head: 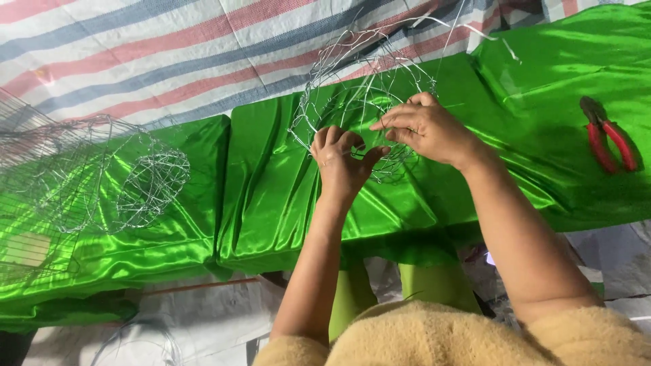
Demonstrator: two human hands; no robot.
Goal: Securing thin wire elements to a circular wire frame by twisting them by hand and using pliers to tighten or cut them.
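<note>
At the far left a large wire frame [47,169] of thin silvery strands lay on the shiny green satin cloth [271,196], and just right of it, touching or overlapping its edge, sat a smaller rounded wire cage [152,179]. Behind both, a sheet striped in red, blue and white [169,54] covered the ground. Near the middle of the cloth stood a round wire ball frame [359,88], open and loosely woven, with stray wire ends sticking up toward the upper right. The left hand [342,159] was curled against the lower part of that frame, fingers bent inward and thumb out to the right, closed on its wires. Just to its right the right hand [427,129] came in from above, its fingertips pinched narrowly on a strand of the same frame, close to the left thumb. Both bare forearms ran down to a fuzzy tan sleeve [461,335] at the bottom edge. Well apart to the far right, pliers with red handles [609,141] lay on the cloth, untouched, jaws pointing up and away from the person.
</note>
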